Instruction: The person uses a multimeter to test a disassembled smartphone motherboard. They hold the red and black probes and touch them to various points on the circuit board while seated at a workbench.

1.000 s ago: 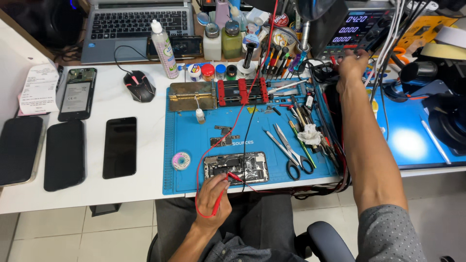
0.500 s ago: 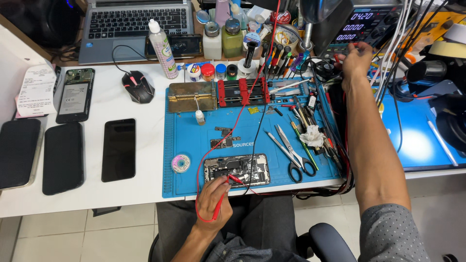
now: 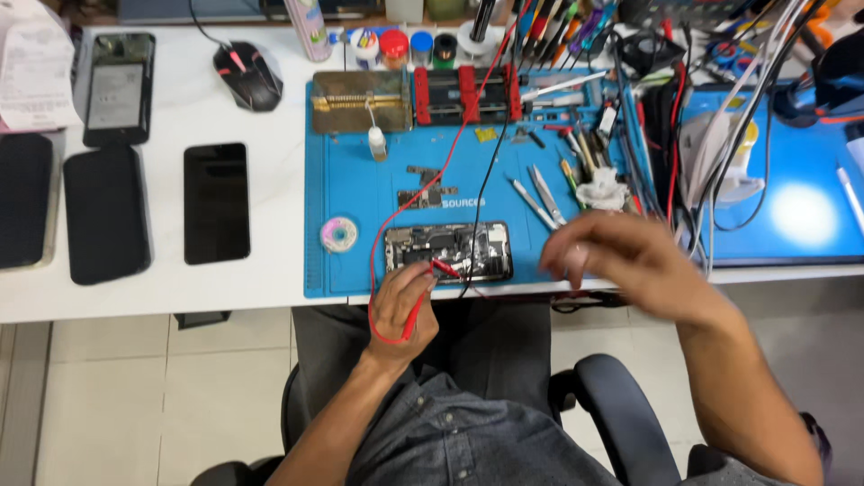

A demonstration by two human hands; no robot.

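the left hand's fingers (image 3: 416, 281) pinch a red probe (image 3: 443, 267) with its tip on the opened phone (image 3: 448, 250), which lies face-down, its boards and shields bare, at the near edge of the blue mat (image 3: 360, 207). the right hand (image 3: 630, 263), up at the instruments along the bench's far edge half a second ago, is now blurred above the mat's near right corner, fingers loosely curled and seemingly empty, so probing looks about to resume. tweezers (image 3: 540, 198) lie just right of the phone, and dark phones (image 3: 216, 202) rest toward the bench's left edge.
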